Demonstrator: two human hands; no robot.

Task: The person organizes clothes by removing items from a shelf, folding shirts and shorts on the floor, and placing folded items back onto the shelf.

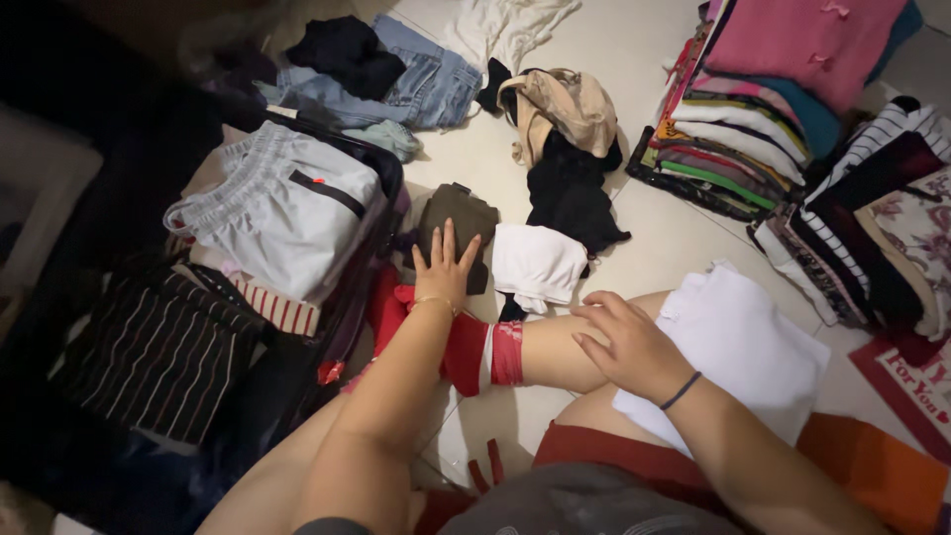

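While the left hand (444, 269) presses flat, fingers spread, on the soft olive folded garment (458, 220) at centre, right hand (626, 342) rests loosely curled on the knee (555, 347); it looks light, limp, best gripped at its folded edge.

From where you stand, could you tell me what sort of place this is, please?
Probably a room at home: an open suitcase packed with clothes lies on a pale tiled floor, with folded clothing stacks and loose garments around.

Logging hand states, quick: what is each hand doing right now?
Left hand: open, fingers spread, pressing flat on the folded olive-brown garment.
Right hand: open, loosely curled, resting on the person's bare leg; holding nothing.
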